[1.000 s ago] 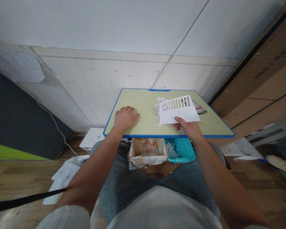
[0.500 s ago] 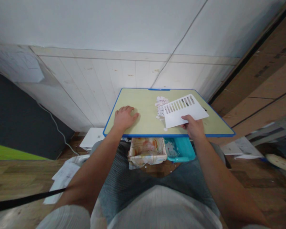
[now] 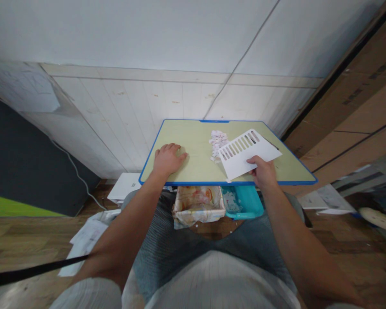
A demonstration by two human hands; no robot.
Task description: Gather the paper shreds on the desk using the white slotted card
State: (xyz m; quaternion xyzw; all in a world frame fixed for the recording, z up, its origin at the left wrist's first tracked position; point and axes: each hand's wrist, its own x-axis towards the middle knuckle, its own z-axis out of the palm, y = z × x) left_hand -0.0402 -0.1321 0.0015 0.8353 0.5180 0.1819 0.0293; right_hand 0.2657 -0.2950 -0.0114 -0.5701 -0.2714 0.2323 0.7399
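My right hand (image 3: pixel 262 171) pinches the near right part of a white sheet (image 3: pixel 244 161) with a row of slots cut along its far edge. The sheet is tilted over the right half of a small blue-edged table (image 3: pixel 193 169). Just left of the sheet lies a heap of small white paper pieces (image 3: pixel 218 140), partly covered by it. A single white scrap (image 3: pixel 228 180) sits by the table's near edge at the sheet's corner. My left hand (image 3: pixel 169 159) rests flat on the table's left side, fingers spread, holding nothing. A thin dark pen-like object (image 3: pixel 273 145) shows behind the sheet.
Under the table's near edge are a lined basket (image 3: pixel 199 210) and a turquoise bin (image 3: pixel 246 204) with white scraps inside. A panelled wall (image 3: pixel 148 103) stands behind the table. Large cardboard boxes (image 3: pixel 350 116) stand to the right, and a white box (image 3: pixel 124 188) is at the left.
My right hand has turned the sheet slightly and drawn its left corner nearer the table's front edge. The scrap there has shifted toward the edge. My left hand has not moved.
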